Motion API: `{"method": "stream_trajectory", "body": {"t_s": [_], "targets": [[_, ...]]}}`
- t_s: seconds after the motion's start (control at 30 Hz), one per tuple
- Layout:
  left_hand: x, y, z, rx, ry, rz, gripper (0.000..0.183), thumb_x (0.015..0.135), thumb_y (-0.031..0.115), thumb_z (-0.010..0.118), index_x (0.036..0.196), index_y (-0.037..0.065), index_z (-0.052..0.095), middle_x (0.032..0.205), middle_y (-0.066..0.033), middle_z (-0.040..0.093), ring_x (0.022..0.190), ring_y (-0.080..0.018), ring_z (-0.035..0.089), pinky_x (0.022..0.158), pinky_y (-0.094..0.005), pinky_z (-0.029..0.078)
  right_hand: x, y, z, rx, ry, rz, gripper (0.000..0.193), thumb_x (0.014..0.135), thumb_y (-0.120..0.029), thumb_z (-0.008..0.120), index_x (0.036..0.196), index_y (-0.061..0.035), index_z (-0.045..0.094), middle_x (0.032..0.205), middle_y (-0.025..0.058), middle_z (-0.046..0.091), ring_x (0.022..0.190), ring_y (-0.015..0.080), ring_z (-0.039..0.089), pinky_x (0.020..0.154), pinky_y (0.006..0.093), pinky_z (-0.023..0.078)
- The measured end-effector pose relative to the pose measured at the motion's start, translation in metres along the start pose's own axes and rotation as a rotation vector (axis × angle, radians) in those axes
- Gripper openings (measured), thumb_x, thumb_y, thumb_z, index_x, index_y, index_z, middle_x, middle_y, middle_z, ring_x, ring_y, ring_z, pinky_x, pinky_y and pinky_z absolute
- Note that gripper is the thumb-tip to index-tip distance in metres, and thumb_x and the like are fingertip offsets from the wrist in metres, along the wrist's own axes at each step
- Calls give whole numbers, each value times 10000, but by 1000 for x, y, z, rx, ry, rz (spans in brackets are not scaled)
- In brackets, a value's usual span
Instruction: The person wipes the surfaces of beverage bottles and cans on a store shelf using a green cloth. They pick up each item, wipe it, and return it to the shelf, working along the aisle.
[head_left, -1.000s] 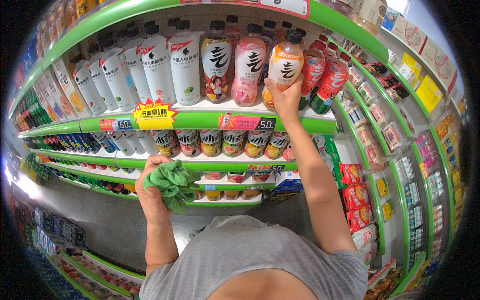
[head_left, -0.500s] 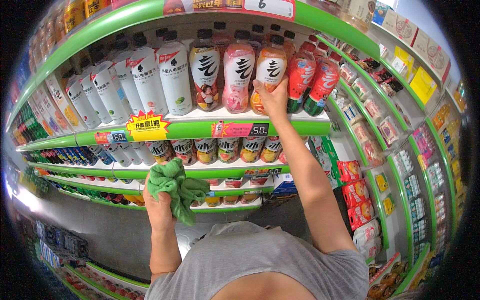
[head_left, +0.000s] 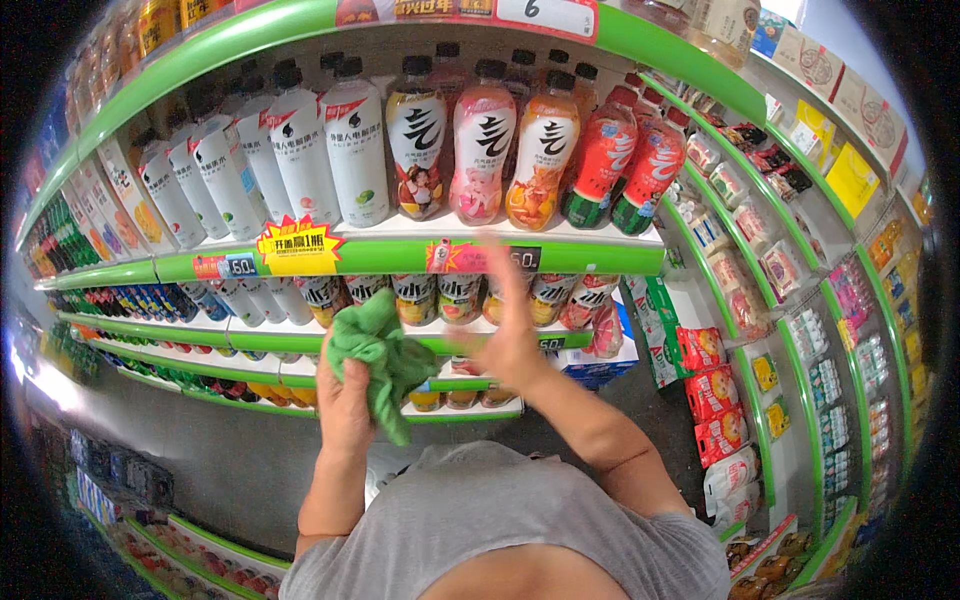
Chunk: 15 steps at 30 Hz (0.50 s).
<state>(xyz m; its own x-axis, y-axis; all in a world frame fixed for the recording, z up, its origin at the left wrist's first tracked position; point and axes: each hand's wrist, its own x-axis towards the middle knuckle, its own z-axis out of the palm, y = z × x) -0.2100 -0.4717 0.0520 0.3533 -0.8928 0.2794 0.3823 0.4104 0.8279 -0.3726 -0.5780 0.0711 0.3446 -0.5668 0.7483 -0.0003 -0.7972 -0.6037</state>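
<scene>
My left hand (head_left: 345,400) is closed around a crumpled green cloth (head_left: 380,355), which hangs down over the fingers in front of the lower shelves. My right hand (head_left: 508,335) is in the air to the right of the cloth, blurred by motion. Its fingers look apart and no object shows in it. Behind and above it, the orange-labelled bottle (head_left: 543,155) stands upright on the shelf between the pink bottle (head_left: 484,150) and the red watermelon-patterned bottles (head_left: 601,160). A dark-labelled bottle (head_left: 416,145) stands left of the pink one.
White bottles (head_left: 355,150) fill the shelf further left. A green shelf edge (head_left: 400,258) carries price tags and a yellow starburst sign (head_left: 300,246). Lower shelves hold more bottles (head_left: 416,298). To the right are red packages (head_left: 714,390) and shelves of small packaged goods (head_left: 825,385).
My right hand has let go of the orange-labelled bottle and come down toward me. That bottle now stands in the row. My left hand and the cloth have shifted slightly right.
</scene>
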Motion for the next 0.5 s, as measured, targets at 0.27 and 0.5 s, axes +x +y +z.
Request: {"method": "stream_trajectory", "body": {"t_s": [0.27, 0.5], "targets": [[9, 37, 30, 735, -496, 218, 717, 865, 467, 525, 1350, -31, 350, 1331, -191, 435, 1246, -300, 398, 1073, -422, 214, -28, -29, 14, 577, 1, 427, 535, 836, -34, 593, 1322, -13, 370, 1190, 84, 520, 1076, 168, 493, 950, 294, 370], [14, 122, 29, 844, 402, 1155, 817, 753, 593, 602, 1299, 12, 426, 1260, -201, 491, 1190, -348, 455, 1022, -463, 333, -45, -36, -16, 530, -30, 494, 419, 873, -69, 587, 1256, 3, 435, 1141, 66, 554, 1015, 127, 522, 891, 282, 413]]}}
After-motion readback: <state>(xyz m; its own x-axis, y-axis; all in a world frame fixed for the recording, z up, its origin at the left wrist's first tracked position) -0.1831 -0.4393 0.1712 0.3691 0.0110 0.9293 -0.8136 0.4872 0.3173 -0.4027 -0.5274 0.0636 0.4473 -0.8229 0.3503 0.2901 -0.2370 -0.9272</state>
